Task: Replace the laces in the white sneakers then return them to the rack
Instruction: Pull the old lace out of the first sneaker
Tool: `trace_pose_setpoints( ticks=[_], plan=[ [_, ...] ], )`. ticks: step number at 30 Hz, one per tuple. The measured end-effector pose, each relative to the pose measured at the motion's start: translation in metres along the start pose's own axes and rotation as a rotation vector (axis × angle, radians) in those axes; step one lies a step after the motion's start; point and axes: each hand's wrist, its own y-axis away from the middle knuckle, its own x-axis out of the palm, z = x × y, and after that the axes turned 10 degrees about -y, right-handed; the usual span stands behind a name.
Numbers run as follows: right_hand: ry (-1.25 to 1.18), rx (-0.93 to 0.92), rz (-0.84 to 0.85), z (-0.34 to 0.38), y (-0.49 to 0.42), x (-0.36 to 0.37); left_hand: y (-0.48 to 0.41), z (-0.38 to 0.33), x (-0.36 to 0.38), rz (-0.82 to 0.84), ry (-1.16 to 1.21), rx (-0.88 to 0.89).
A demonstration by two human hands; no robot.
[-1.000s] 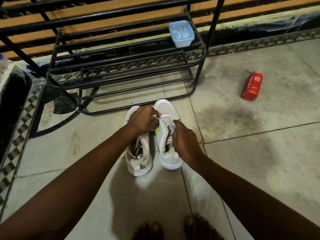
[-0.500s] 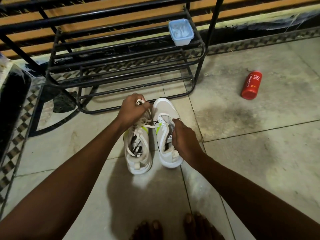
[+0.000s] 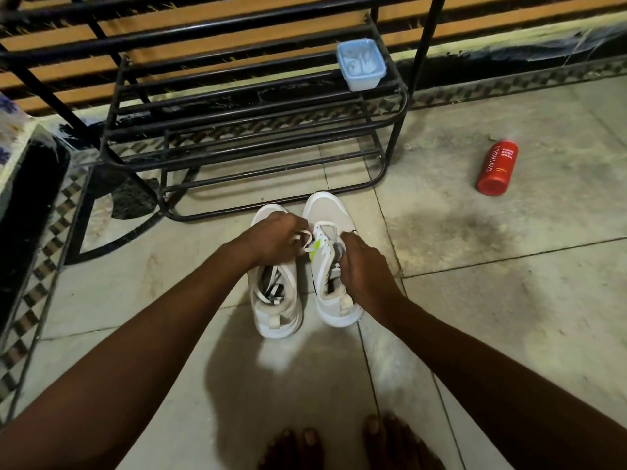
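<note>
Rack (image 3: pixel 254 128) just ahead of sneakers (image 3: pixel 325 212); open floor (image 3: pixel 492 300) right.

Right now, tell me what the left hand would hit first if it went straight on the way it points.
Probably the upper of the right-side sneaker: the left hand, pinching a lace, points toward it. Depth is unclear.

Red bottle (image 3: pixel 497 168) lay on its side on the floor (image 3: pixel 526 300). White print ran along its length. Brand, in large capitals: "CINTHOL". Beside it, in smaller capitals on three short lines: "FOAM", "BODY", "WASH". A small yellowish mark sat beside the brand name, toward the bottle's nearer end; it could not be read. The sneaker on the right (image 3: pixel 327 212) bore a short strip of dark print at the edge of its tongue; too small to read.
</note>
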Motion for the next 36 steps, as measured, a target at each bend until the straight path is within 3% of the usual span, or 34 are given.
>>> trace_pose_setpoints(
  ticks=[3,7,12,16,21,24,29,36],
  plan=[
    [-0.099,-0.052,-0.026,0.002,-0.004,-0.008,0.004,-0.004,-0.013,-0.061,0.124,-0.007],
    [-0.332,-0.051,-0.141,0.010,-0.009,-0.026,0.016,-0.029,-0.044,-0.159,0.678,-0.026],
    [-1.086,0.152,0.094,0.033,-0.024,-0.048,0.015,-0.078,-0.077,-0.186,1.152,0.101],
    [-1.272,0.174,0.139,0.026,-0.020,-0.060,0.004,-0.099,-0.089,-0.146,1.436,0.093],
    [-1.176,0.266,-0.057,-0.006,-0.008,-0.077,-0.017,-0.118,-0.088,-0.248,1.481,0.028],
    [-1.210,0.332,-0.207,-0.029,-0.003,-0.094,-0.036,-0.128,-0.073,-0.323,1.244,-0.098],
    [-1.100,0.364,-0.395,-0.060,0.005,-0.114,-0.065,-0.154,-0.024,-0.156,0.995,-0.259],
    [-0.759,0.419,-0.537,-0.094,0.015,-0.116,-0.083,-0.200,0.014,0.052,1.363,-0.471]
  ],
)
